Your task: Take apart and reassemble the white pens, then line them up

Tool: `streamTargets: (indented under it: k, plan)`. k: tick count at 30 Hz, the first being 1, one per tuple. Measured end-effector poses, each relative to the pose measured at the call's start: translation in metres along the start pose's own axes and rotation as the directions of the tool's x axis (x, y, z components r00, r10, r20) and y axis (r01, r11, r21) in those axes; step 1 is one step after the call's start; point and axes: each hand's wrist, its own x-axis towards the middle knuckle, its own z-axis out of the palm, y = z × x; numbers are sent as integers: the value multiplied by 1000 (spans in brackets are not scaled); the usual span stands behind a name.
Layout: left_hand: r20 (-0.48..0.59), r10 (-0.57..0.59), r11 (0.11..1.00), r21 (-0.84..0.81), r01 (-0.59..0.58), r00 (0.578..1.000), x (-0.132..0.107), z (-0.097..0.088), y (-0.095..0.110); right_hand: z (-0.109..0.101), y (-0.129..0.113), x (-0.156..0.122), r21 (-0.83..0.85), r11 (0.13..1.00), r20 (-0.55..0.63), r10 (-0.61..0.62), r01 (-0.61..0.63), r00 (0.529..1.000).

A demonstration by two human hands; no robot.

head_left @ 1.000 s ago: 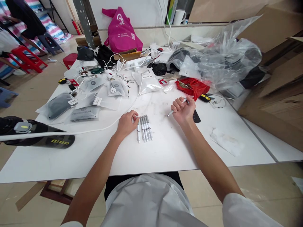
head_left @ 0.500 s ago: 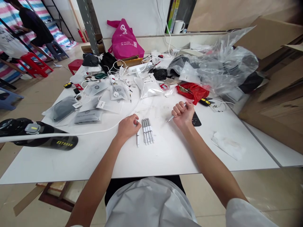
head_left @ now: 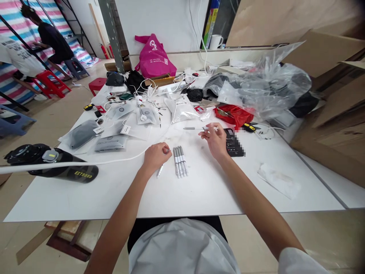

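My left hand (head_left: 155, 156) is curled on the white table (head_left: 196, 194), closed around a pen (head_left: 160, 171) whose white end sticks out below the fingers. Just to its right, several grey-and-white pens (head_left: 180, 161) lie side by side in a neat row. Farther right, my right hand (head_left: 216, 141) is raised a little and grips another pen (head_left: 193, 128) between thumb and fingers, its grey end pointing left. Behind that wrist lies a flat black item (head_left: 236, 146), partly blurred out by pixels.
A black bottle (head_left: 74, 167) lies at the left, a white cable (head_left: 119, 161) crossing it. Packaged pouches (head_left: 111, 141), a white bag (head_left: 181, 108), a red bag (head_left: 234, 116) and clear plastic (head_left: 265, 82) crowd the back. Cardboard boxes (head_left: 333, 110) stand right. Two people sit far left.
My right hand has turned and loosened from a fist, so its pen now lies level, pointing left. The pen in my left hand has tilted. The camera view has shifted slightly.
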Motion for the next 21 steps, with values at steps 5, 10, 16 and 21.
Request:
streamTargets:
  k: [5, 10, 16, 21]
  plan:
    - [-1, -67, 980, -187, 66, 998, 2, -1, -4, 1, 12, -17, -588, 763, 273, -125, 269, 954]
    - [37, -148, 722, -679, 133, 988, 10, -9, 1, 1, 11, -25, -821, 365, 482, 29, 439, 876]
    - [71, -247, 307, -940, 147, 967, 16, -22, 8, 2, 2, -29, -778, 258, 624, 217, 573, 750]
    - [117, -326, 159, -971, 177, 938, 18, -19, 4, 4, 2, -32, -765, 294, 641, 269, 573, 719]
